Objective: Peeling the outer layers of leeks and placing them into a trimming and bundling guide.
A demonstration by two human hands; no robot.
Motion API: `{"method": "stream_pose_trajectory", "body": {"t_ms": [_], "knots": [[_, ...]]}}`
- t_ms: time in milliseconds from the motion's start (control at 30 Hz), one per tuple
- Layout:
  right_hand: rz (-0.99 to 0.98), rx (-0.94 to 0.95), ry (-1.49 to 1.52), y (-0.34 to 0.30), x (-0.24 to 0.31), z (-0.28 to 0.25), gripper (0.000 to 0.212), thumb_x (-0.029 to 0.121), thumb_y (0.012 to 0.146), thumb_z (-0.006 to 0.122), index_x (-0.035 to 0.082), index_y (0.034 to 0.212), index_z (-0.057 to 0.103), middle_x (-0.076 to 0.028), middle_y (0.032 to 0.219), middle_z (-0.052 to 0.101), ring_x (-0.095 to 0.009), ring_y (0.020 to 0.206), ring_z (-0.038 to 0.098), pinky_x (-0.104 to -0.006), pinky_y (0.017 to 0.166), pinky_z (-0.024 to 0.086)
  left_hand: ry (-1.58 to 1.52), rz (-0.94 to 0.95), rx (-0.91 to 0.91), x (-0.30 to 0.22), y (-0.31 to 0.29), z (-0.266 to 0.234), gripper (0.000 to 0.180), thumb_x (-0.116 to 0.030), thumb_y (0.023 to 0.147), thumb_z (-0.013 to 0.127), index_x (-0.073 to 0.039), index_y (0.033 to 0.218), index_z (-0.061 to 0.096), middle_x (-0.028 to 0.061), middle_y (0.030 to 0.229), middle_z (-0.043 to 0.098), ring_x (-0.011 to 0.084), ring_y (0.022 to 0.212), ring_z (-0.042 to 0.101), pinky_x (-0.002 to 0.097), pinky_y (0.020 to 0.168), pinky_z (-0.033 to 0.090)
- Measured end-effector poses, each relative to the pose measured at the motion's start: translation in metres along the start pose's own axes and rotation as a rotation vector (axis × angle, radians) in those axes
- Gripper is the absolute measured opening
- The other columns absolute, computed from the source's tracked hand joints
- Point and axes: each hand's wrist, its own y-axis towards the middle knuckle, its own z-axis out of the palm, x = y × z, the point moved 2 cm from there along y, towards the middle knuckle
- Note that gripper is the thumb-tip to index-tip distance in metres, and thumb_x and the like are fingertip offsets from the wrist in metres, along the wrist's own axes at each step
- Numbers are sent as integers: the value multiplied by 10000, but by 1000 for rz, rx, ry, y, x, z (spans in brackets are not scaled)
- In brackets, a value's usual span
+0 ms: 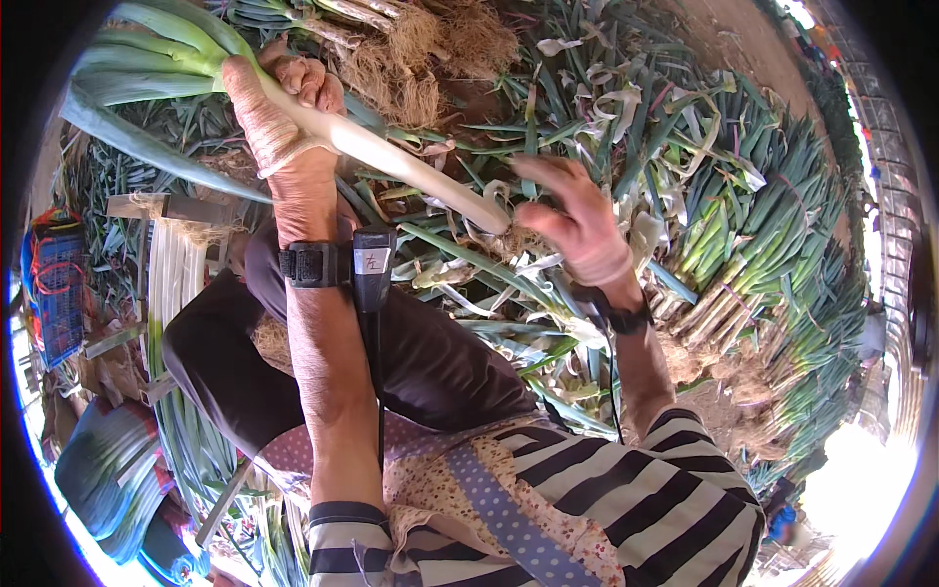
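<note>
My left hand [284, 108] is wrapped round a leek [401, 164] at the upper left, near where the white shaft meets the green leaves. The leaves fan out to the left, and the pale shaft slants down to the right, ending in a small root tuft. Close to that root end is my right hand [577, 220], its fingers apart with nothing between them. Both wrists wear black straps. Loose trimmed leaves [469, 279] lie beneath the hands.
Bundled leeks [724, 284] lie in a long row on the right. More bundles with brown roots [416, 59] are at the top. On my left, white leeks [176, 279] rest in a frame beside a blue crate [57, 293]. My bent legs [421, 352] are below the hands.
</note>
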Motion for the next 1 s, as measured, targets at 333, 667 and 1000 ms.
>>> {"method": "stream_pose_trajectory", "body": {"t_ms": [333, 667, 1000], "knots": [[774, 365, 116, -62, 14, -7, 125, 225, 833, 696, 103, 857, 710, 20, 669, 630, -75, 527, 518, -237, 491, 457, -319, -198, 296, -10, 7, 2, 505, -486, 744, 718, -37, 895, 543, -29, 592, 427, 76, 473, 355, 195, 349, 316], [468, 135, -216, -68, 14, -37, 581, 250, 770, 750, 38, 1257, 514, -146, 1046, 650, -218, 870, 653, -322, 750, 532, -371, -179, 303, -16, 2, 6, 508, -526, 786, 644, -37, 862, 527, -33, 559, 383, 73, 440, 346, 192, 335, 318], [362, 24, -240, -8, 31, 51, 515, 481, 772, 656, 48, 1039, 581, -142, 810, 604, -352, 735, 594, -430, 617, 479, -127, -115, 126, -7, 0, 0, 700, -700, 620, 704, -64, 884, 579, -14, 600, 438, 118, 539, 402, 261, 467, 364]]}}
